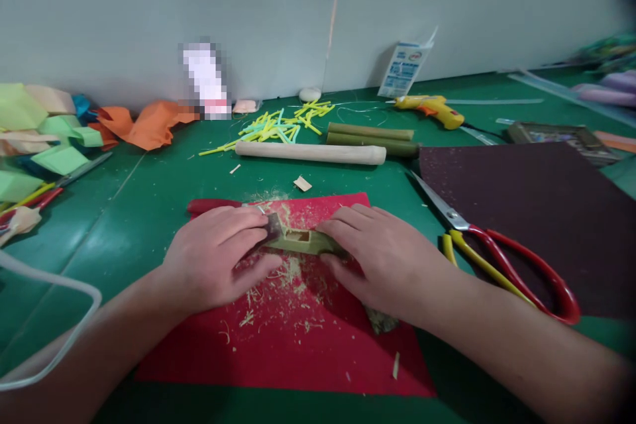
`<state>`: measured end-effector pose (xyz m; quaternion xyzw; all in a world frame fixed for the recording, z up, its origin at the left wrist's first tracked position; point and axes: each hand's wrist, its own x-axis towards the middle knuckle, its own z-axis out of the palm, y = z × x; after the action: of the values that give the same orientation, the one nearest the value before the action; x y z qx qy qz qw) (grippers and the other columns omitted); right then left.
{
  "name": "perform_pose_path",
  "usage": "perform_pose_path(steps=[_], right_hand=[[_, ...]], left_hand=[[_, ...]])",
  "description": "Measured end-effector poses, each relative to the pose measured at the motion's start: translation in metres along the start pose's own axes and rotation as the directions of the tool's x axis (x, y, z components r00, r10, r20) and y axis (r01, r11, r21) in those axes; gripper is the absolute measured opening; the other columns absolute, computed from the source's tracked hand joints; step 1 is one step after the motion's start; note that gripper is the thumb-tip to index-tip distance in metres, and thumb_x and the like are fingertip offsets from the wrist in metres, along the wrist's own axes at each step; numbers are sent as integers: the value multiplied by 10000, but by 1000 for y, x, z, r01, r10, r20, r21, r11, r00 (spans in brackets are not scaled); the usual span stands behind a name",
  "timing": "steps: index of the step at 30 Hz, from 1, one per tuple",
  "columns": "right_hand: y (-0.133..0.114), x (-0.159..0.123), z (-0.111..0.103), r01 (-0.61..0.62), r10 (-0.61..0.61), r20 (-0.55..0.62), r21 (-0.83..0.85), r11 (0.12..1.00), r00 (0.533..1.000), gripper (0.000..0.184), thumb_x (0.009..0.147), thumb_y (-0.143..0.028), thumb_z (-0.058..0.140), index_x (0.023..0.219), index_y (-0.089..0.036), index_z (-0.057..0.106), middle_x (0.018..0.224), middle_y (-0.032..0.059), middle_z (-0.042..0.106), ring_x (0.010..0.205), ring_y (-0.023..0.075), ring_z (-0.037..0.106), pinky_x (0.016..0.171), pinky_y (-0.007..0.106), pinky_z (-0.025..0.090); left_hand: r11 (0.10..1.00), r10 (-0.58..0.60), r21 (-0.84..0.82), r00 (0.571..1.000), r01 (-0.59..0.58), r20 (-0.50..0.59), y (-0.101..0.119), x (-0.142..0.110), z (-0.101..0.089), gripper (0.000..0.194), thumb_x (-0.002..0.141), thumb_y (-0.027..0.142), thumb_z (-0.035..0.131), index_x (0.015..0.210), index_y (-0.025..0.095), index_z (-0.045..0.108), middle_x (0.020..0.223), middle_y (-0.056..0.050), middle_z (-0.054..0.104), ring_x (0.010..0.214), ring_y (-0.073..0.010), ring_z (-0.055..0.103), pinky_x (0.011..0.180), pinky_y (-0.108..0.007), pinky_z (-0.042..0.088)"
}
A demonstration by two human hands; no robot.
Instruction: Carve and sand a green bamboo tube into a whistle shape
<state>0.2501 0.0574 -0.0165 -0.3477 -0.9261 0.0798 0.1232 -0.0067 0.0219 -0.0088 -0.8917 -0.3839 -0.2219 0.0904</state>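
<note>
A short green bamboo tube (298,244) with a rectangular opening cut in its upper side lies crosswise between my hands. My right hand (370,248) grips its right end, thumb below and fingers above. My left hand (218,255) is closed around a small dark piece that looks like sandpaper (273,226), pressed on the tube's left end. Beneath both hands is a red sheet (209,351) strewn with pale shavings and dust. Just behind my left hand, a red-handled tool (213,207) lies mostly covered. A rough dark green lump (381,320) shows under my right wrist.
Red-and-yellow-handled scissors (454,217) lie right, by a large dark brown sheet (527,212). Behind are a pale stick (311,153), green bamboo lengths (370,134), yellow strips (268,126) and a yellow glue gun (434,110). Folded papers (59,146) and a white cable (74,288) are left.
</note>
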Motion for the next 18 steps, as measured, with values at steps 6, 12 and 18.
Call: perform_pose_path(steps=[6,12,18], right_hand=[[1,0,1,-2,3,37,-17,1000,999,245,842,-305,628,1045,-172,666,988,63,669,917,252,601,776,400,475],[1,1,3,-6,6,23,-21,1000,1000,237,851,-304,603,1039,-173,663,968,58,673,908,249,602,787,402,479],[2,0,6,-9,9,-4,12,1000,1000,247,857,-287,571,1054,-156,642,959,76,666,887,243,599,771,383,475]], left_hand=[[890,-451,97,892,445,39,-40,-2,-16,206,873,257,504,997,197,657,1133,-58,673,1030,-221,647,886,-342,527],[889,-458,214,808,406,370,-68,-8,-8,274,840,331,518,1054,256,672,1109,-46,663,999,-255,629,875,-409,505],[862,-484,244,865,445,134,-60,-7,-9,308,864,398,521,1069,214,660,994,-58,660,896,-237,638,794,-364,513]])
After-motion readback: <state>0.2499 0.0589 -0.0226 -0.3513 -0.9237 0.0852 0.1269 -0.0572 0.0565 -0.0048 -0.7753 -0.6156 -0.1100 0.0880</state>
